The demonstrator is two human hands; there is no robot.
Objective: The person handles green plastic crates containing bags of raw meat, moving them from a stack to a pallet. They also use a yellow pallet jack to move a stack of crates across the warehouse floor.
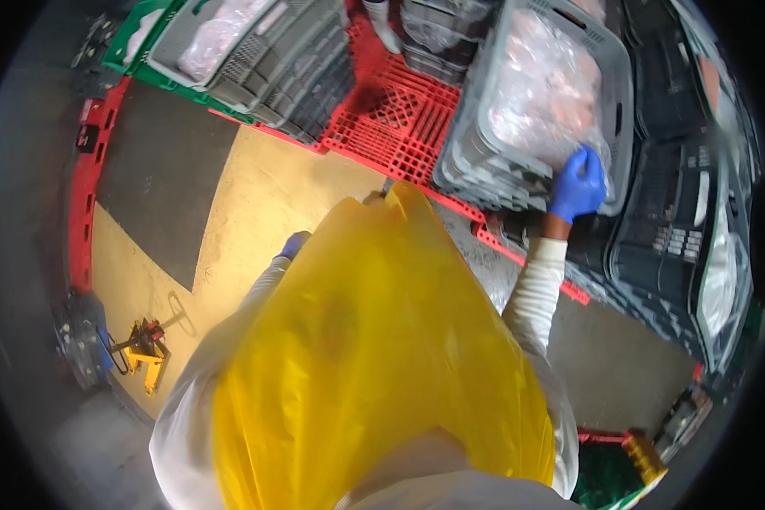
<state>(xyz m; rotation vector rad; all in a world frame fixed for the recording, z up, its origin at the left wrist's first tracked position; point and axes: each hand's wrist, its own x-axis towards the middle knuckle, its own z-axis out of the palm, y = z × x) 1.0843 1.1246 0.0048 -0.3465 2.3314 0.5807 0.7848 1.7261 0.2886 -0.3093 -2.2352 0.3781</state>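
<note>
My right hand (pixel 577 185), in a blue glove, is at the near end of a grey plastic crate (pixel 619 153). Its curled fingers pinch the edge of a clear plastic liner (pixel 602 150). Pale pink pieces, which look like raw meat, fill that crate under the film (pixel 548 83). The crate tops a stack of grey crates on a red plastic pallet (pixel 392 115). My left hand (pixel 293 245), also blue-gloved, hangs low beside my yellow apron (pixel 357 319). The apron hides most of it, so its fingers cannot be made out.
Another stack of grey crates (pixel 280 83) stands at upper left, its top one holding film-wrapped contents. Black crates (pixel 656 248) line the right. A person's white boot (pixel 384 29) is between the stacks. A yellow pallet jack (pixel 146 357) stands at lower left on the yellow floor (pixel 261 178).
</note>
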